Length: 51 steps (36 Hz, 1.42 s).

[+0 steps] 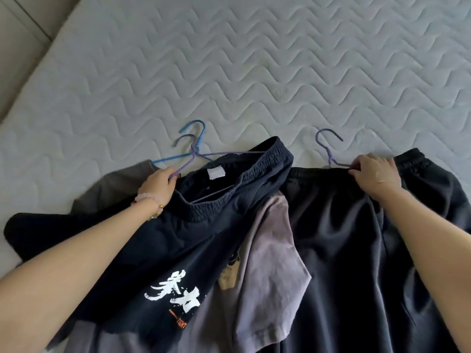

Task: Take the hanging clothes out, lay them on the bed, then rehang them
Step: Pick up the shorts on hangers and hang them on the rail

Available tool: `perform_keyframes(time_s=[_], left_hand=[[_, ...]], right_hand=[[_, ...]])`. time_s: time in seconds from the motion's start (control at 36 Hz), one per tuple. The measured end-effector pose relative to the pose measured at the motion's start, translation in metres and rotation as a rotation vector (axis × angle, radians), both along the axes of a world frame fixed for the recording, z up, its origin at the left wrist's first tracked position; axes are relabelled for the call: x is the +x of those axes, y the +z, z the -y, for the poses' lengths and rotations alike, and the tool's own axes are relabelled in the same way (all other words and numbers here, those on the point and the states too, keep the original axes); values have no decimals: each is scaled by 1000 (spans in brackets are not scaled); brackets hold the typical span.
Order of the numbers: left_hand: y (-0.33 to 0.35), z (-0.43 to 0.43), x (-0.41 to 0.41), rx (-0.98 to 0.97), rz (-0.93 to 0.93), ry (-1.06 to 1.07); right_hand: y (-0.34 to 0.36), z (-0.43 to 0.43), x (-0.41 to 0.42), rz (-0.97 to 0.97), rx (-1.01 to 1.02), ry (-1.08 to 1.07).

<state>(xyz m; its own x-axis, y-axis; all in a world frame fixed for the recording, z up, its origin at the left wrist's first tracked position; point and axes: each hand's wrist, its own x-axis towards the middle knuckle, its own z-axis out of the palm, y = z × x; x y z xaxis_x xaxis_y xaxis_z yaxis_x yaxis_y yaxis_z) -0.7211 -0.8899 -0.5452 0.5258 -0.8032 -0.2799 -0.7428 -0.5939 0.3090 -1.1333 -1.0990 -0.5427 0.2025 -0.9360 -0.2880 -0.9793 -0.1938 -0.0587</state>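
Observation:
Several dark clothes lie on the pale quilted mattress [254, 59]. Navy shorts [158, 238] with an elastic waistband and white printed characters lie left of centre, on a purple wire hanger [190, 151]. My left hand [159, 182] grips that hanger's left shoulder. A blue hanger [197, 133] lies just behind it, carrying a grey shirt [267, 250] that spreads under the shorts. On the right lie dark grey shorts [356, 250] on a second purple hanger [328, 143]. My right hand [374, 174] pinches this hanger's arm at the waistband.
The mattress stretches far beyond the clothes. Its left edge [38, 67] runs diagonally, with beige floor or wall [17, 34] beyond it at the upper left. A beaded bracelet [150, 202] sits on my left wrist.

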Motion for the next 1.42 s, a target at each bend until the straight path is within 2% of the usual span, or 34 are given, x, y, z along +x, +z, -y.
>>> perform_keyframes(time_s=[0.22,0.42,0.56,0.75,1.03,1.11,1.22,1.42], left_hand=[[23,-19,-4,-178,-80,138],[91,-53,-13,-321,-227,114],[182,-86,-17,-425,-232,33],[329,-153,19,-692,-267,47],[432,-249,57,-773,-183,-17],[449,-279,58,-755,-165,-47],[461,-318,62,-714,-156,-68],[485,-372,66,-715,-152,-31]], right_hand=[[54,-34,-23,119,-62,-51],[140,-80,-31,71,-69,31],[231,-121,-27,-6,-147,9],[395,-196,-32,47,-320,-137],[579,-341,-50,48,-547,-275],[604,-384,-45,79,-582,-299],[610,-430,-33,217,-582,-321],[578,-478,-8,509,-369,-343]])
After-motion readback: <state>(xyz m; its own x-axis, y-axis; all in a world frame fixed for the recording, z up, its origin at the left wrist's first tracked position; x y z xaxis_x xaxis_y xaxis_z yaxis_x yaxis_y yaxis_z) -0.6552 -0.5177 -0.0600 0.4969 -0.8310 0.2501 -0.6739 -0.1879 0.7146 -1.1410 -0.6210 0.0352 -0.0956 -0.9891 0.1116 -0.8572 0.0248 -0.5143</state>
